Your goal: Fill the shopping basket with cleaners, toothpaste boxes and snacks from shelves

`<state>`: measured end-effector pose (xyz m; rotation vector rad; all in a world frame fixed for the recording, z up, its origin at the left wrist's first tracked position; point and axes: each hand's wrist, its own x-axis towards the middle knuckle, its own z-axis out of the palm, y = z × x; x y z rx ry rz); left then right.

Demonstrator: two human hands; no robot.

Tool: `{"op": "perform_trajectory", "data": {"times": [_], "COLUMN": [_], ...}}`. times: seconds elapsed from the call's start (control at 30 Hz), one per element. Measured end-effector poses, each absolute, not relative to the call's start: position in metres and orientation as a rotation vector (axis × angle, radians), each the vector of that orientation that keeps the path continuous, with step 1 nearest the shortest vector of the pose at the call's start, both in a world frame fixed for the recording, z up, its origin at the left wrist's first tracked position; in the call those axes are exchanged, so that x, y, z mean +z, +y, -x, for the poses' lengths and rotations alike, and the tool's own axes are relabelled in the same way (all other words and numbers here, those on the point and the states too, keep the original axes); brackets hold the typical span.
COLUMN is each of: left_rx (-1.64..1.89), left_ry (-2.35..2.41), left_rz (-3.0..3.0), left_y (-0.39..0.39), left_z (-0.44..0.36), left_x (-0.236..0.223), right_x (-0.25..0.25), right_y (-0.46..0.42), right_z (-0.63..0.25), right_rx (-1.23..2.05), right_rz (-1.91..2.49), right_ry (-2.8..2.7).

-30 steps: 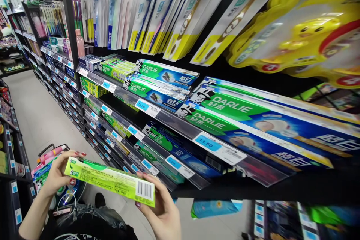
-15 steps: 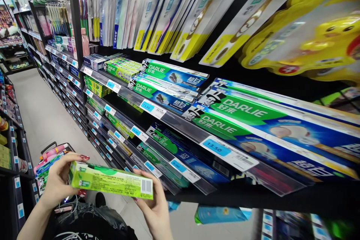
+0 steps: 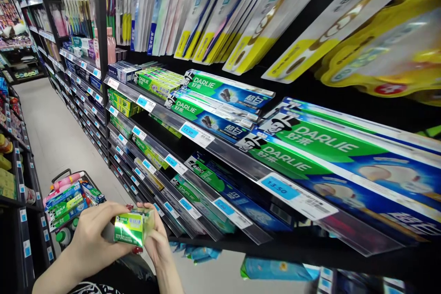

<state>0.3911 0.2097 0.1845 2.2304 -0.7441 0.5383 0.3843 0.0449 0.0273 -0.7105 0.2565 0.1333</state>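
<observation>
A green toothpaste box [image 3: 128,229] is held low in front of me, its small end panel turned toward my eyes. My left hand [image 3: 94,234] wraps round its left side, thumb below and fingers over the top. On the other side, my right hand [image 3: 156,234] grips the box farther along, with part of its fingers hidden behind it. Beyond my left hand stands a shopping basket [image 3: 61,172] holding several toothpaste boxes, a pink item and bottles with green caps.
A shelf edge with price tags [image 3: 195,134] runs along my right, stacked with blue-green toothpaste boxes [image 3: 306,147]. Packaged toothbrushes [image 3: 203,14] hang above. The aisle floor [image 3: 37,115] stretches ahead on the left, beside another shelf [image 3: 20,179]. Blue packages [image 3: 275,268] lie under the shelf.
Both hands have turned the toothpaste box from its long side to its end panel. My right hand has moved left, closer to my left hand. More of the basket shows now.
</observation>
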Motion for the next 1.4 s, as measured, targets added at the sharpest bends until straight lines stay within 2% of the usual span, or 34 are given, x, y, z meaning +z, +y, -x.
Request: {"op": "perform_trajectory", "data": {"times": [0.47,0.7,0.9,1.13,1.4], "left_rx": [0.430,0.142,-0.064,-0.122,-0.142], "left_ry": [-0.667,-0.479,-0.307,-0.209,-0.196], "left_rz": [-2.201,-2.075,-1.835,-1.692,-1.662], "left_y": [0.220,0.244,0.251,0.251,0.254], "left_z": [-0.395,-0.404,-0.417,-0.422,-0.424], "left_x": [0.176,0.150,0.133,0.131,0.128], "right_x": [0.021,0.041,0.078,0.100,0.111], "right_y": [0.043,-0.003,-0.041,-0.043,-0.031], "right_z": [-0.385,-0.377,-0.363,-0.353,-0.359], "right_rx": [0.108,-0.173,-0.250,-0.312,-0.331], "right_rz": [0.728,1.175,1.604,1.755,1.699], "right_ry": [0.263,0.246,0.097,0.034,0.141]}}
